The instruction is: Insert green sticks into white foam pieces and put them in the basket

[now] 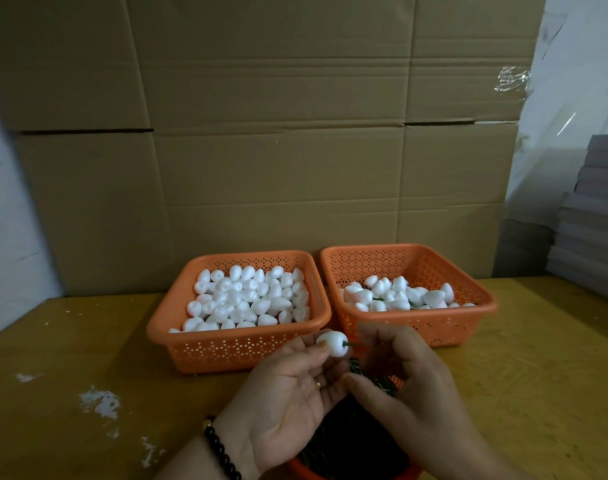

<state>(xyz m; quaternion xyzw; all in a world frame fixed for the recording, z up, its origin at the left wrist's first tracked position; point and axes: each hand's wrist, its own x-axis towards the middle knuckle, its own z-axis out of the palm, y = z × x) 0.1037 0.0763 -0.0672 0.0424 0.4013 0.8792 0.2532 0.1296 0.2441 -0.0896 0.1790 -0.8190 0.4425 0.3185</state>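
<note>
My left hand pinches a white foam piece between thumb and fingertips, just in front of the two orange baskets. A green stick pokes out of its right side, and my right hand holds that stick's other end; the fingers there are blurred. The left basket is full of plain white foam pieces. The right basket holds several foam pieces with green sticks in them. Below my hands sits an orange container of green sticks, partly hidden by my palms.
Everything stands on a yellow wooden table with white paint flecks. A wall of cardboard boxes rises right behind the baskets. Grey stacked boards stand at the right edge.
</note>
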